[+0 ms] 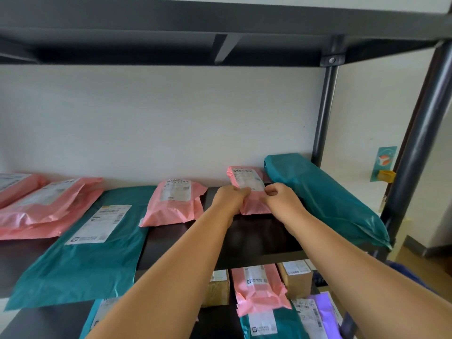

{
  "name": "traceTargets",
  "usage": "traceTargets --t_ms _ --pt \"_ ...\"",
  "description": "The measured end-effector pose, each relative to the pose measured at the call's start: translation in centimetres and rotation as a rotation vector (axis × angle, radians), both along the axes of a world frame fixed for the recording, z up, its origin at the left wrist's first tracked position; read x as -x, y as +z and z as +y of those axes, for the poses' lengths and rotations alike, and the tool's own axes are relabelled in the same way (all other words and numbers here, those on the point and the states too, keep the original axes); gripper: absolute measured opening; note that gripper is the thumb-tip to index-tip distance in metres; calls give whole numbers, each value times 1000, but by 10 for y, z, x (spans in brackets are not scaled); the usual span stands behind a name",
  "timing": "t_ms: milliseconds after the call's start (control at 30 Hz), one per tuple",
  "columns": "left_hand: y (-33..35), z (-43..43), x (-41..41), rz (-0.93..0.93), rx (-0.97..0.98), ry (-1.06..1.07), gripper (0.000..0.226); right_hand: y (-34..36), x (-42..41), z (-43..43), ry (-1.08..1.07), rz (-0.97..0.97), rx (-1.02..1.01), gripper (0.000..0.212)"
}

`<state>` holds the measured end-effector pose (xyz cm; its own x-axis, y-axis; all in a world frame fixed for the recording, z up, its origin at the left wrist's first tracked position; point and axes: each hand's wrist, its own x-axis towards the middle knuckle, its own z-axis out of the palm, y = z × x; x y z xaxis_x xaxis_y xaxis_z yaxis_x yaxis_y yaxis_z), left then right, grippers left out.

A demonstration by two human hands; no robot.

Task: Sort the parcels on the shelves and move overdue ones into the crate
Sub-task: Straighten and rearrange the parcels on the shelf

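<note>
clearly early: both hands, left hand (231, 196) and right hand (281, 195), pinch one pink parcel (247, 182) on the shelf (256, 238); several parcels unsorted, no crate visible.

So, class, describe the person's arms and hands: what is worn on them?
The left arm and right arm are bare to the frame's edge: no sleeves show. The left hand and right hand wear no gloves; no watch, ring or bracelet is visible.
</note>
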<state>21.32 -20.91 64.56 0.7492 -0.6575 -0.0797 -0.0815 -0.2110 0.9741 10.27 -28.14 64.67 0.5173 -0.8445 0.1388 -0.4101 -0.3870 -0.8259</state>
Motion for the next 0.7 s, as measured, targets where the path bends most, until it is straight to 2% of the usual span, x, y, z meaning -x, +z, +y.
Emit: traceTargets --t_ms 200,367,533,633,700 --pt "7 23 -6 115 223 43 6 18 12 22 93 -227 -53 28" --pt "20 48 -6 118 324 27 14 32 17 27 158 -278 -231 58" --pt "26 70 -7 137 389 -24 12 33 18 31 343 -298 -268 44" --pt "34 84 -6 168 407 -71 36 33 19 35 392 -322 -274 41" --pt "39 94 -3 175 420 -109 42 33 20 38 421 -338 -294 39"
